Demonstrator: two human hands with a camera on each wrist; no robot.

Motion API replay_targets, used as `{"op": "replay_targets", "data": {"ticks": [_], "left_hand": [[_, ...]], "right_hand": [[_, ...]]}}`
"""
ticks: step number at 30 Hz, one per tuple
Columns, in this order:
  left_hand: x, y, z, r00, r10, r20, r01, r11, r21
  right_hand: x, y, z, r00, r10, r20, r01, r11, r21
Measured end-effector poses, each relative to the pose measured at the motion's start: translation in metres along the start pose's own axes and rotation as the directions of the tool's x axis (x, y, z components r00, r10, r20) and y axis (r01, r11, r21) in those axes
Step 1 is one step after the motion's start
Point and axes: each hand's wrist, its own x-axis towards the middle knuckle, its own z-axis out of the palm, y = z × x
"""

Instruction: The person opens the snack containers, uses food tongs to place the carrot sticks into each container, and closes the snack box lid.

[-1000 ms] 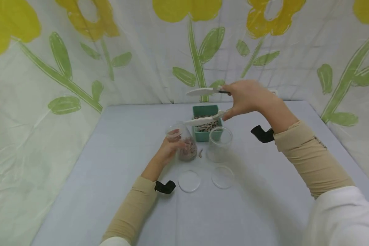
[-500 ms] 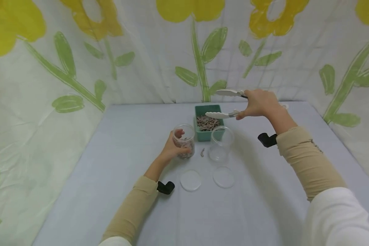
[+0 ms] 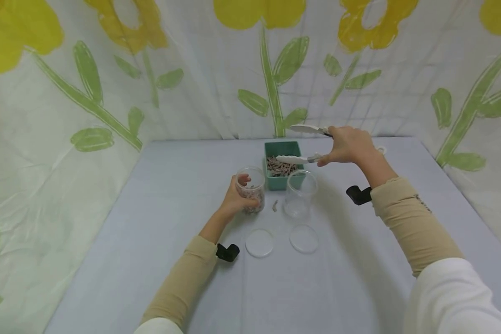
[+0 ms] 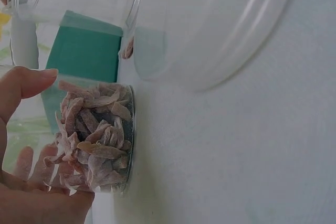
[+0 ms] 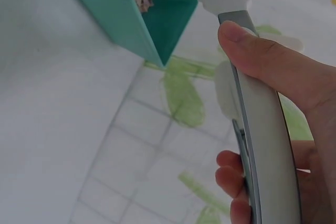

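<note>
My left hand [image 3: 235,198] grips a clear plastic jar [image 3: 250,183] that stands on the table. In the left wrist view, pale brown dried strips [image 4: 97,140] fill the jar's lower part, thumb and fingers curled around the wall. My right hand [image 3: 347,144] holds a pair of tongs [image 3: 290,159] with white tips. The tongs' arms are spread apart, nothing visible between them, over a green box [image 3: 278,183] partly filled with the same strips. In the right wrist view the thumb [image 5: 273,59] lies along one tong handle, fingers curled around the other side.
A second clear jar [image 3: 298,197] stands right of the held one, in front of the green box. A single strip [image 3: 275,205] lies on the table between the jars. Two clear round lids [image 3: 260,243] lie nearer the front. Behind rises a flower-patterned curtain [image 3: 200,69].
The tongs have moved right and away from the held jar, over the green box. The left hand's jar, tilted a second ago, now stands upright.
</note>
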Motion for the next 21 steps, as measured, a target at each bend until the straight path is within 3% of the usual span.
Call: {"op": "replay_targets", "data": {"ticks": [7, 15, 21], "left_hand": [[0.0052, -0.0043, -0.0001, 1.0, 0.002, 0.0, -0.002, 1.0, 0.029], [0.0007, -0.005, -0.0026, 0.999, 0.045, -0.017, -0.042, 0.986, 0.161], [-0.0019, 0.0035, -0.0065, 0.999, -0.015, 0.033, 0.007, 0.972, 0.233]], "right_hand": [[-0.0009, -0.0013, -0.0019, 1.0, -0.002, 0.012, 0.002, 1.0, 0.001], [0.0004, -0.0009, -0.0021, 1.0, -0.018, 0.018, 0.018, 1.0, -0.015], [-0.0018, 0.0078, -0.0008, 1.0, -0.017, 0.016, 0.017, 1.0, -0.004]]}}
